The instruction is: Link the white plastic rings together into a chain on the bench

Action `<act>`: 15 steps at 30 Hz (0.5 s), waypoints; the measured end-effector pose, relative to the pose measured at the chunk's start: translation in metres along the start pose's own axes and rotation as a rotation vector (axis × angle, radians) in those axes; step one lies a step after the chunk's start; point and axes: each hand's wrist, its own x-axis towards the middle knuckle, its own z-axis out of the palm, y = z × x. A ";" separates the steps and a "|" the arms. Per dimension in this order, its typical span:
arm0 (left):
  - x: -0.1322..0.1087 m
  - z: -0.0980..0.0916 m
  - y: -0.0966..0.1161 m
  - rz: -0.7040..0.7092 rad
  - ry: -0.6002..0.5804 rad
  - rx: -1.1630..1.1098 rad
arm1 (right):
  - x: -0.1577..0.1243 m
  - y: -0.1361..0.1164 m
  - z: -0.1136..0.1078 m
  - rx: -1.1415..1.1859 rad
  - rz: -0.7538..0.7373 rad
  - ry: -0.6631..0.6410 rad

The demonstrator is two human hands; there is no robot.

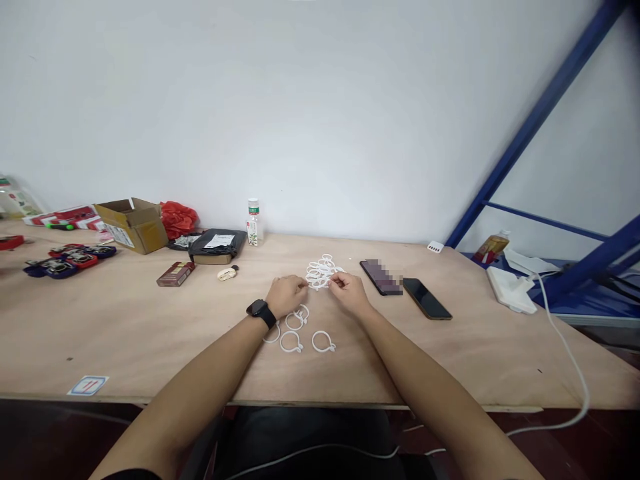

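Observation:
A heap of white plastic rings [325,267], which look like curtain rings with a small eyelet, lies on the wooden table in front of me. My left hand [287,295], with a black watch on its wrist, is at the heap's left edge, thumb and fingertips pinched together. Across from it, my right hand [349,292] has its fingers curled in a pinch at the heap's right edge. Both pinches appear to be on one white ring [317,287] at the near side. Closer to me lie several separate rings, among them a single ring [323,341].
Two phones, one dark [373,270] and one brown-edged [427,299], lie to the right, with a white power strip [511,291] beyond. To the left are a maroon box [175,274], a black package [217,241], an open carton [133,227] and a bottle [254,223].

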 end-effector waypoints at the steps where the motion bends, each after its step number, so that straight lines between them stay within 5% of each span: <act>1: 0.000 -0.001 0.001 0.029 0.049 -0.033 | -0.001 -0.002 0.000 -0.020 -0.023 -0.017; 4: 0.001 -0.003 0.002 0.151 0.112 -0.094 | -0.003 -0.005 0.001 -0.086 -0.108 -0.069; 8: 0.000 -0.003 0.003 0.259 -0.021 -0.119 | -0.005 -0.009 0.003 -0.139 -0.203 -0.131; 11: 0.000 -0.002 0.004 0.309 -0.084 -0.127 | -0.006 -0.010 0.004 -0.140 -0.207 -0.135; 15: 0.001 0.000 0.003 0.345 -0.027 -0.121 | -0.006 -0.013 0.003 -0.121 -0.181 -0.120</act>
